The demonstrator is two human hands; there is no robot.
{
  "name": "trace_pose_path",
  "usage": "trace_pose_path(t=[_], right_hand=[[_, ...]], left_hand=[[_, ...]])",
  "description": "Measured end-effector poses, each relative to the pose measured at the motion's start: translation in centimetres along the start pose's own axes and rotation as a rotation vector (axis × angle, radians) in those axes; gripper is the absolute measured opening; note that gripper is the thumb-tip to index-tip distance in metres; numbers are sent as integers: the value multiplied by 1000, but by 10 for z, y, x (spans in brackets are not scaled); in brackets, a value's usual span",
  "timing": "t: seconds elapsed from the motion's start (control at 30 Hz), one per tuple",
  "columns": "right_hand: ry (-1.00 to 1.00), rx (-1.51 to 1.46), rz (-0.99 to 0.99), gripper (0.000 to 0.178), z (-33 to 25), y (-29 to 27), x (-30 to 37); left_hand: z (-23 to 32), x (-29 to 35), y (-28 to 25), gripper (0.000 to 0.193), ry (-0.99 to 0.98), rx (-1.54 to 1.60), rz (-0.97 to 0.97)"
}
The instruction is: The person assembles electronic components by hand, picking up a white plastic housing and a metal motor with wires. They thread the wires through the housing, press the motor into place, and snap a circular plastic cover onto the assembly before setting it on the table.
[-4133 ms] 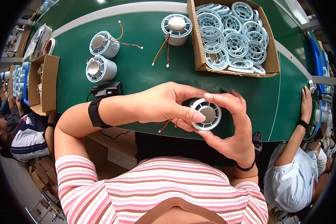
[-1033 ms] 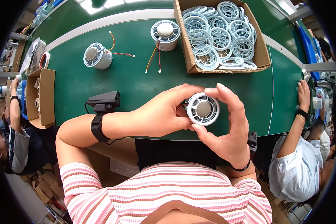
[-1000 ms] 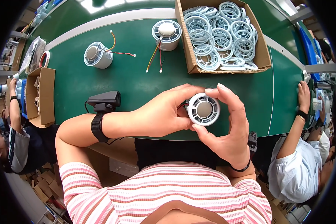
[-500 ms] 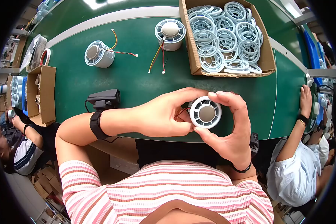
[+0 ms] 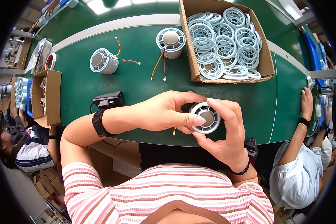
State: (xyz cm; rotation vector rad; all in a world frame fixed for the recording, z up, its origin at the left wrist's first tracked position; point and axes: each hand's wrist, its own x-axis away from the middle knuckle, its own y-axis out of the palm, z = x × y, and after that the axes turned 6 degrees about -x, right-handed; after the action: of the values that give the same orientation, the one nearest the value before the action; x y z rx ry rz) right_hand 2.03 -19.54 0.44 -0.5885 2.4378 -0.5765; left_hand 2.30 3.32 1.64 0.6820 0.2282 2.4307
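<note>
Between my two hands, above the near edge of the green table, is a white round motor-like unit [image 5: 213,118] with a spoked ring round a grey centre. My left hand [image 5: 168,114] wraps its left side, the thumb lying across the ring's face. The fingers of my right hand [image 5: 227,121] grip the rim from top and bottom right. A short wire end with a white plug hangs under my left hand. Farther off stand two similar units: one tilted at the left [image 5: 105,61], one upright near the middle [image 5: 171,42], each with thin coloured wires.
A cardboard box [image 5: 269,74] full of pale blue spoked rings stands at the back right. A black device [image 5: 109,100] lies beside my left forearm. Another cardboard box [image 5: 53,99] is at the left edge. Co-workers sit at both sides; one's hand [image 5: 307,102] rests on the table's right end.
My left thumb has moved from the unit's side onto the ring's face. The view has shifted slightly, so the table's things appear lower.
</note>
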Motion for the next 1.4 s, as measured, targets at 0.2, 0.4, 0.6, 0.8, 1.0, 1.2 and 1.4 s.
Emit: trace_pose_path(t=[0.2, 0.4, 0.6, 0.8, 1.0, 1.2, 1.4], right_hand=[[-36, 59, 74, 68, 12, -22, 14], [112, 515, 351, 45, 80, -113, 22], [207, 915, 401, 38, 95, -152, -1], [-52, 315, -87, 34, 43, -102, -79], [-56, 307, -304, 24, 58, -105, -103], [-97, 97, 58, 20, 14, -102, -76], [16, 235, -497, 22, 13, -75, -31]], left_hand=[[17, 13, -26, 47, 494, -1083, 390], [18, -16, -46, 42, 785, -1743, 1007], [6, -3, -20, 43, 681, -1408, 819], [-18, 4, 3, 51, 808, -1473, 605], [-16, -2, 0, 62, 913, -1464, 558], [-14, -3, -5, 64, 878, -1528, 571], [-26, 0, 1, 63, 932, -1371, 540]])
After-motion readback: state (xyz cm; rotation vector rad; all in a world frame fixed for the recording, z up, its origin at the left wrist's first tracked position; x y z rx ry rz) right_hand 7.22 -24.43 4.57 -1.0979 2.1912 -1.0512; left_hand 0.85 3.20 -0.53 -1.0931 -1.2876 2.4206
